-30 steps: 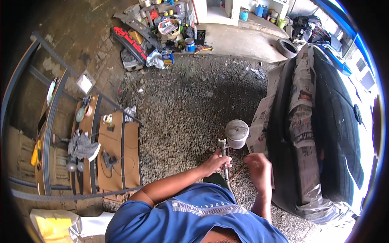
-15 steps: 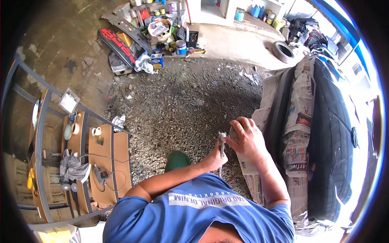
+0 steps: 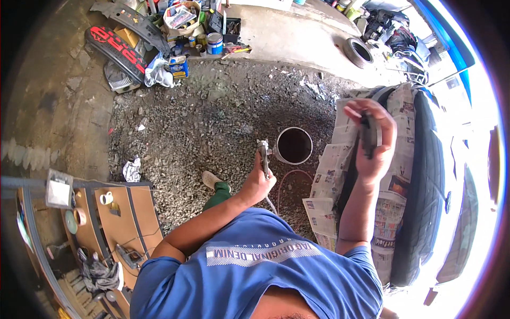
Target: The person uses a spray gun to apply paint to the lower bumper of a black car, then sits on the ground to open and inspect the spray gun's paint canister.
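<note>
In front of my chest, my left hand (image 3: 258,186) is closed around the grip of a metal spray gun (image 3: 264,151). Joined to the gun on its right is a round cup (image 3: 311,146), its open mouth facing up and its inside dark. A thin hose (image 3: 272,206) runs from the bottom of the grip toward my shirt. Off to the right, my right hand (image 3: 380,159) holds up a dark round lid (image 3: 370,137) on edge, slightly blurred. It is apart from the cup, above newspaper-covered parts.
To the right, newspaper (image 3: 390,207) covers part of long dark car panels (image 3: 422,212). A rack with brown boards (image 3: 127,212) stands left, carrying tools and tape. Ahead, beyond the gravel (image 3: 212,117), are paint cans (image 3: 214,43), a red-lettered black panel (image 3: 117,56) and a tyre (image 3: 358,52).
My right hand has moved from beside the spray gun up and right, now holding the lid. The cup's open mouth now shows. The whole view has shifted, and my left hand keeps the gun.
</note>
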Demonstrator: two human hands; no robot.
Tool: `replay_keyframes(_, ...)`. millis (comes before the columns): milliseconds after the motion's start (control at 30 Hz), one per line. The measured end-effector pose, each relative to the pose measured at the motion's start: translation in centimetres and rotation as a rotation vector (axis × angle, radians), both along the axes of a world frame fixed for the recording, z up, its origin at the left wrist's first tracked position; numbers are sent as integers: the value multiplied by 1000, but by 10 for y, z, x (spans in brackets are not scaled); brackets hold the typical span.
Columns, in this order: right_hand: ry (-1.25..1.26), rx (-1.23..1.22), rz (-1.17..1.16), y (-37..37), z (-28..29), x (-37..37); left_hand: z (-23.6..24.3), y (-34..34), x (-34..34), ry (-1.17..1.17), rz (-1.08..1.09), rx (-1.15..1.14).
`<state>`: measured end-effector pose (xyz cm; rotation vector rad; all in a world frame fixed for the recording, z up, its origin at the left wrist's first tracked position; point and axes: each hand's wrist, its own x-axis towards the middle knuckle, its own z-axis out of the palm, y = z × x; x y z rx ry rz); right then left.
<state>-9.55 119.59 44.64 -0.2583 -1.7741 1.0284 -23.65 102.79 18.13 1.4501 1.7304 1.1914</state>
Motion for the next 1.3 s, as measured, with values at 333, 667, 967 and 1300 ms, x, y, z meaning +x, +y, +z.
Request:
replay_keyframes(333, -727, 473, -85, -4, -4, -182, 22, 38, -160, -23, 66, 114)
replay_keyframes(667, -743, 722, -202, -21, -32, -303, 0, 39, -245, 223, 120, 151)
replay_keyframes(967, -767, 516, -159, -7, -60, -395, 39, 47, -306, -497, 279, 31)
replay_keyframes(1300, -755, -364, 211, 74, -189, -387, 27, 134, -392, -1055, 573, -195)
